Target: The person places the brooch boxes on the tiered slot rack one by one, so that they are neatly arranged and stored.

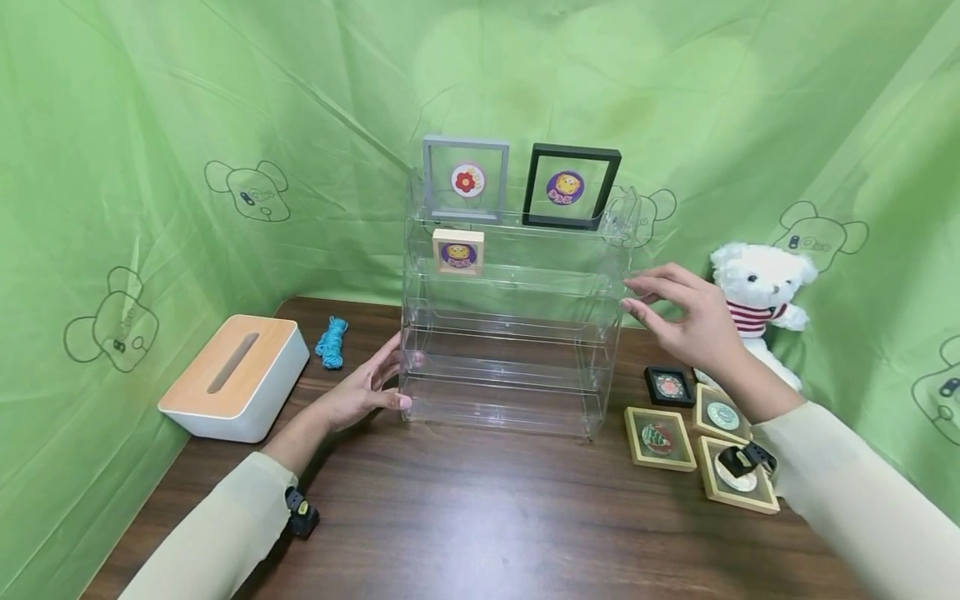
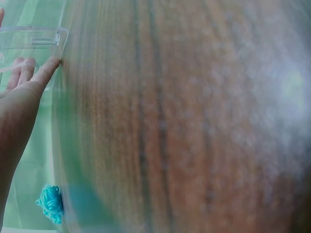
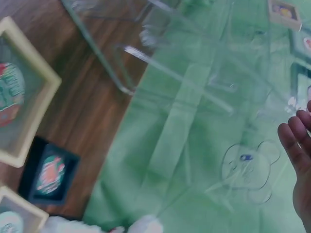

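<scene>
Holding clear rack (image 1: 510, 327): left hand (image 1: 362, 389); badge (image 1: 565, 187) lettering illegible.

Your rack (image 1: 510, 333) looked like clear, smooth, glossy plastic, and your table (image 1: 405, 508) showed wood grain under a shiny finish. Your sleeves (image 1: 221, 521) were matt cloth, the backdrop (image 1: 337, 100) creased cloth with a slight sheen, the bear (image 1: 763, 287) fluffy plush, the box (image 1: 258, 379) smooth-sided with a wood-look top.

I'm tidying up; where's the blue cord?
In the head view, the blue cord lies on the table at left, just right of the tissue box and left of the display rack.
</scene>
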The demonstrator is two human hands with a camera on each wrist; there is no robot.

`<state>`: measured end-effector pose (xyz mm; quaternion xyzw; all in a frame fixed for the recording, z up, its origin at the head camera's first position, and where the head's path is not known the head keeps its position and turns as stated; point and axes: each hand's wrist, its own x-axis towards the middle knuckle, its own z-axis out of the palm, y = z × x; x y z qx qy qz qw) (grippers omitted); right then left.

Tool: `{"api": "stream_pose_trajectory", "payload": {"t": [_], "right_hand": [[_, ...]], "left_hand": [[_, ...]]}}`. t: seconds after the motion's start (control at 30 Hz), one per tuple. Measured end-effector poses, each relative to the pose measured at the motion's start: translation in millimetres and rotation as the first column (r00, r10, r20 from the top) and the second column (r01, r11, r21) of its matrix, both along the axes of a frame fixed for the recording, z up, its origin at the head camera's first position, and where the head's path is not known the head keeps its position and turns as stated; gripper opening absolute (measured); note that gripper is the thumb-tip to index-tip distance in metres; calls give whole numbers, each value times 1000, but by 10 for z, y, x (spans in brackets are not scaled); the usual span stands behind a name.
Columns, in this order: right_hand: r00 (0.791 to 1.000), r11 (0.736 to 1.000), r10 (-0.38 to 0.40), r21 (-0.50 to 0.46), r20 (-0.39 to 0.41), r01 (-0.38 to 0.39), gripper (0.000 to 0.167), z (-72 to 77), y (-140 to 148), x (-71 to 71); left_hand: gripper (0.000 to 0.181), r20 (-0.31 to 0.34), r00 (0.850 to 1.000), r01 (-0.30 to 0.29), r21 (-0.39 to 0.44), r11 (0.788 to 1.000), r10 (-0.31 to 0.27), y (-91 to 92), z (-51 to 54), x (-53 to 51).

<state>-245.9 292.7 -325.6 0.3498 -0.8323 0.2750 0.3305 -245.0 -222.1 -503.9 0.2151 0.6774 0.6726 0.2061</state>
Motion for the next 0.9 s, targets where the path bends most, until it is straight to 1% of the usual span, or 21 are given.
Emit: {"api": "stream_pose_trajectory", "payload": {"t": [0.07, 0.13, 0.23, 0.33, 0.5, 0.67, 0.77, 0.9], "right_hand": [[1000, 1000, -20, 3, 17, 20, 35, -66, 95, 16], [997, 998, -60, 27, 44, 59, 33, -149, 202, 29], [990, 991, -116, 70, 84, 110, 31, -290, 357, 45], [980, 983, -160, 111, 123, 146, 29, -440, 494, 61], [968, 976, -191, 137, 164, 169, 26, -687, 706, 53], [957, 972, -202, 161, 208, 170, 26, -938, 930, -15], [945, 963, -226, 203, 236, 180, 23, -1064, 1047, -53], [923, 944, -270, 263, 276, 198, 19, -1199, 1179, -99]], "left_hand": [[119, 0, 1000, -1, 1, 1000, 1, -3, -1, 0], [118, 0, 1000, -2, -1, 1000, 2, -4, -1, 2], [118, 5, 1000, -3, -2, 1000, 3, -4, 1, 6], [118, 8, 1000, -10, -11, 1000, 10, -6, 1, 10], [119, 4, 1000, -11, -13, 1000, 11, -5, 2, 14], [119, 5, 1000, -7, -2, 1000, 7, 0, 10, 17], [119, -3, 1000, -12, -9, 1000, 12, -2, 9, 17], [120, -13, 1000, -12, -8, 1000, 12, -3, -4, 7]]}}
